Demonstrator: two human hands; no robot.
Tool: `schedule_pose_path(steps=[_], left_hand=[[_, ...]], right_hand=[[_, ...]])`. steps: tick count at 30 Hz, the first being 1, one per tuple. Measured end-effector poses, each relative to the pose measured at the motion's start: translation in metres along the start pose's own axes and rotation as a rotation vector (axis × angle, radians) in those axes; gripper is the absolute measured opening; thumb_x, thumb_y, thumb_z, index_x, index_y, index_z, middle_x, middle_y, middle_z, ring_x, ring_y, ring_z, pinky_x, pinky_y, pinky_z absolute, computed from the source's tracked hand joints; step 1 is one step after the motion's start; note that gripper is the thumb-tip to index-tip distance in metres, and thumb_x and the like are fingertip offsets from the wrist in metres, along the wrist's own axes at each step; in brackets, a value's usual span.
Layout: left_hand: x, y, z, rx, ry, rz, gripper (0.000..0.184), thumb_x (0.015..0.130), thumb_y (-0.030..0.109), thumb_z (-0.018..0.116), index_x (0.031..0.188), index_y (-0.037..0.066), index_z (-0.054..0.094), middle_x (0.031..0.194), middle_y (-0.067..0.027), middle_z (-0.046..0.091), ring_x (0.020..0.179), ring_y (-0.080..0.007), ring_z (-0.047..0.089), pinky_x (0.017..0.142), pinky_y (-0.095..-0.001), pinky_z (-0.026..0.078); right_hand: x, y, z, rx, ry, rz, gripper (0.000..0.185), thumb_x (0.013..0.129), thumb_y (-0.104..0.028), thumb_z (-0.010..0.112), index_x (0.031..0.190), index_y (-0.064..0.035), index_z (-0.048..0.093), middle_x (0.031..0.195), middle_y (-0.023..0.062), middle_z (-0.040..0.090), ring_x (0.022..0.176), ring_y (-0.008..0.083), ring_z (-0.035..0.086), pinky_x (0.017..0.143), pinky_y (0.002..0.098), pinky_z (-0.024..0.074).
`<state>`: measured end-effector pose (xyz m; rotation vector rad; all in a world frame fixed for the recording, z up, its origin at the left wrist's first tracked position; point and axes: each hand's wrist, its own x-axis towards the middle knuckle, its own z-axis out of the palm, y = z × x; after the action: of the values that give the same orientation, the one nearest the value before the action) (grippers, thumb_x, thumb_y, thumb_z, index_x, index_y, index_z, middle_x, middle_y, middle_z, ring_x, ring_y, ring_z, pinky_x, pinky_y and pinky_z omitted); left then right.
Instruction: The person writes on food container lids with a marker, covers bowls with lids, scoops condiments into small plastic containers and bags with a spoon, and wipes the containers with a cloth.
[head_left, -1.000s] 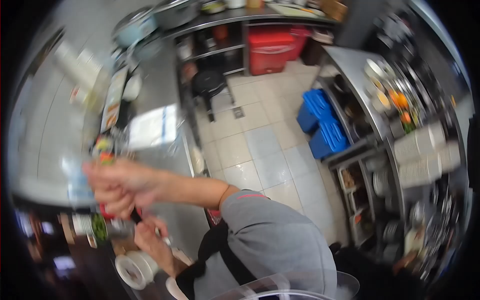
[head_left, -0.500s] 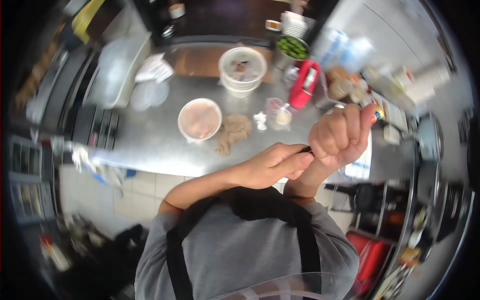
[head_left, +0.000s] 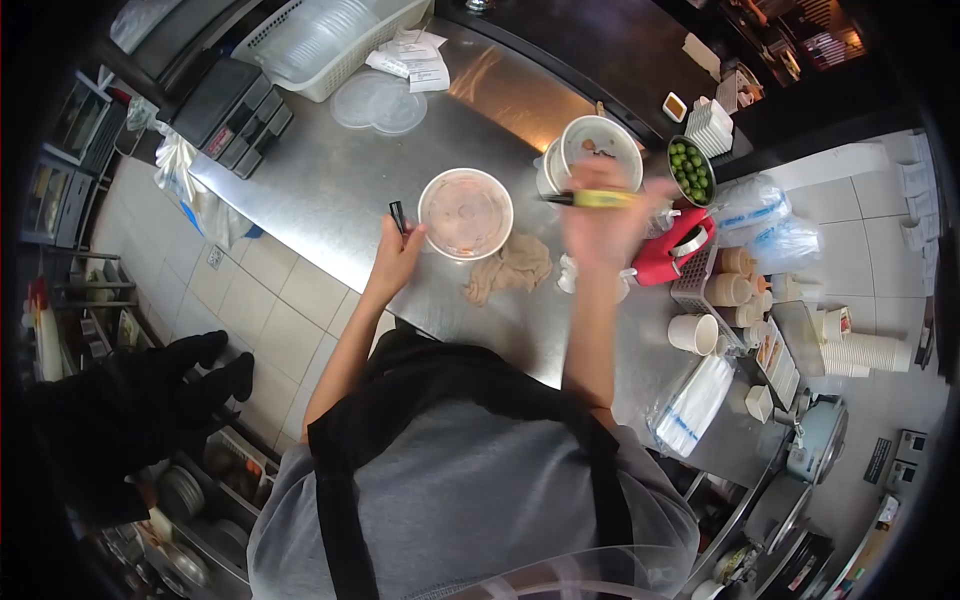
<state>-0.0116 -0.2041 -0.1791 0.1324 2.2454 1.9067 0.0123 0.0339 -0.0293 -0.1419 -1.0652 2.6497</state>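
A stainless-steel worktable (head_left: 330, 170) crosses the frame diagonally from upper left toward lower right, with warm light reflected near its top edge. Beige square floor tiles (head_left: 275, 300) show at lower left, beside open metal shelving (head_left: 100, 290) at the left edge. A pale tiled wall (head_left: 850, 260) occupies the right side, and a dark counter (head_left: 620, 50) extends across the upper right.

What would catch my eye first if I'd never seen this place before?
Probably the yellow marker in the blurred right hand, with the left hand holding a black cap beside a lidded tub. Next, at the counter's far right, the round green fruit and the bright red object nearer.
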Motion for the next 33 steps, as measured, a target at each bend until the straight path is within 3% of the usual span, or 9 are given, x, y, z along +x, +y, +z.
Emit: schedule_pose_path(steps=[1, 2, 4, 7, 8, 14, 17, 29, 33], left_hand=[[0.003, -0.006, 0.002, -0.191, -0.041, -0.117, 0.024, 0.088, 0.016, 0.054, 0.094, 0.005, 0.033, 0.08, -0.0097, 0.05, 0.066, -0.0169, 0.056, 0.054, -0.03, 0.048], [0.004, -0.004, 0.004, -0.328, -0.074, -0.222, 0.028, 0.085, 0.008, 0.056, 0.096, 0.008, 0.031, 0.082, -0.0062, 0.049, 0.07, -0.0115, 0.056, 0.051, -0.0238, 0.049], [0.001, -0.002, 0.003, -0.371, -0.134, -0.246, 0.03, 0.084, 0.005, 0.057, 0.097, 0.007, 0.03, 0.085, -0.0074, 0.05, 0.072, -0.0136, 0.058, 0.054, -0.0262, 0.053], [-0.007, 0.007, 0.001, -0.481, -0.189, -0.315, 0.032, 0.084, 0.002, 0.056, 0.099, 0.007, 0.029, 0.089, -0.0087, 0.051, 0.077, -0.0167, 0.059, 0.061, -0.0303, 0.056], [-0.009, 0.01, 0.002, -0.527, -0.202, -0.344, 0.032, 0.084, 0.001, 0.056, 0.099, 0.007, 0.029, 0.09, -0.0091, 0.051, 0.078, -0.0178, 0.06, 0.064, -0.0318, 0.057], [-0.01, 0.011, 0.0, -0.538, -0.207, -0.387, 0.031, 0.085, 0.001, 0.055, 0.1, 0.008, 0.029, 0.092, -0.0107, 0.052, 0.081, -0.0194, 0.06, 0.069, -0.0347, 0.057], [-0.009, 0.008, 0.0, -0.541, -0.208, -0.4, 0.031, 0.085, 0.002, 0.055, 0.1, 0.008, 0.029, 0.092, -0.0108, 0.052, 0.081, -0.0195, 0.06, 0.07, -0.0348, 0.057], [-0.01, 0.007, -0.002, -0.521, -0.228, -0.39, 0.031, 0.085, 0.007, 0.057, 0.1, 0.009, 0.03, 0.094, -0.0103, 0.055, 0.085, -0.0181, 0.06, 0.071, -0.0337, 0.057], [-0.01, 0.012, -0.001, -0.553, -0.209, -0.402, 0.031, 0.085, 0.003, 0.056, 0.098, 0.009, 0.029, 0.089, -0.0089, 0.052, 0.079, -0.017, 0.059, 0.069, -0.0338, 0.057]], right_hand=[[0.016, 0.035, -0.024, -0.015, -0.331, 0.166, 0.087, 0.078, -0.075, 0.022, 0.094, 0.0026, 0.059, 0.081, 0.0075, 0.06, 0.066, 0.0138, 0.057, 0.053, 0.0231, 0.0477], [0.017, 0.065, -0.017, -0.144, -0.16, 0.161, 0.087, 0.081, -0.072, 0.018, 0.097, 0.0034, 0.059, 0.086, 0.009, 0.06, 0.072, 0.0154, 0.059, 0.06, 0.0238, 0.0501], [0.019, 0.1, -0.006, -0.181, -0.039, 0.177, 0.058, 0.09, -0.052, 0.038, 0.092, 0.0019, 0.06, 0.092, 0.0088, 0.06, 0.072, 0.0139, 0.059, 0.062, 0.0242, 0.0494], [0.025, 0.132, -0.035, -0.645, -0.246, -0.022, 0.019, 0.085, -0.019, 0.059, 0.086, -0.001, 0.06, 0.094, 0.0079, 0.059, 0.072, 0.0118, 0.057, 0.063, 0.023, 0.0468], [0.028, 0.144, -0.041, -0.69, -0.241, -0.152, 0.011, 0.073, 0.001, 0.066, 0.075, -0.0041, 0.056, 0.083, 0.0045, 0.058, 0.067, 0.0091, 0.054, 0.061, 0.0213, 0.0434], [0.017, 0.147, -0.034, -0.83, -0.084, -0.118, 0.023, 0.072, -0.004, 0.067, 0.063, -0.0061, 0.046, 0.058, -0.0023, 0.049, 0.054, 0.0061, 0.046, 0.049, 0.0217, 0.0363], [0.017, 0.147, -0.035, -1.033, -0.158, -0.235, 0.021, 0.071, -0.004, 0.066, 0.063, -0.0052, 0.047, 0.055, -0.0011, 0.047, 0.049, 0.0066, 0.044, 0.047, 0.0226, 0.0349], [0.018, 0.15, -0.04, -1.012, -0.08, -0.216, 0.017, 0.07, -0.005, 0.063, 0.065, -0.0044, 0.047, 0.056, 0.0028, 0.05, 0.049, 0.0086, 0.048, 0.047, 0.0243, 0.0368], [0.015, 0.148, -0.032, -1.028, -0.068, -0.223, 0.019, 0.071, 0.0, 0.061, 0.063, -0.006, 0.044, 0.055, -0.005, 0.042, 0.051, 0.002, 0.038, 0.046, 0.0198, 0.0306]])
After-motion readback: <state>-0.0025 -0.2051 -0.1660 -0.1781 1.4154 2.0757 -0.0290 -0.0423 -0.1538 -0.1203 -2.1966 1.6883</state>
